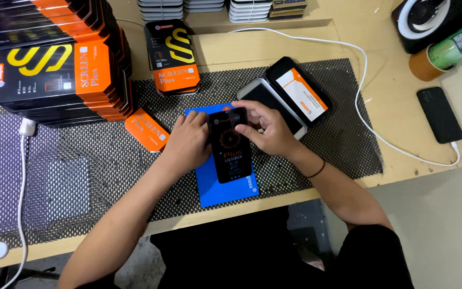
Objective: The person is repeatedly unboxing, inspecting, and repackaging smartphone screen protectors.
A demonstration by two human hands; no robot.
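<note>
A: Biggest first?
B: Wooden surface (402,80), spread with a dark mesh mat (343,139) and a purple mat (1,160) at the left.
A: On the mats?
B: Tall stack of black-and-orange boxes (54,69) far left. One box (172,56) of the same kind standing alone near the top middle. Small orange box (146,129) lying just left of the hands.
A: Under the hands?
B: Blue pad (225,187) flat on the mesh mat, near the front edge. Black screen (231,144) lying on it, long side running away from the body, printed face up.
A: Left hand?
B: Left hand (188,142) resting against the screen's left edge, fingers curled, thumb over the upper left corner. Pressing on the screen, not lifting.
A: Right hand?
B: Right hand (266,128) at the top right corner, fingertips pinching the upper edge of the screen. Black band (316,171) round the wrist.
A: Beside them?
B: White phone (268,104) just behind the right hand, partly hidden by it. Open black case (298,88) with an orange-and-white card touching the phone's far side.
A: Far right?
B: Black phone (439,114) on bare wood, plugged to a white cable (364,69). Green bottle (458,45) lying at the top corner, next to a black speaker (429,18).
A: Far left?
B: Second white cable (23,176) trailing down over the purple mat.
</note>
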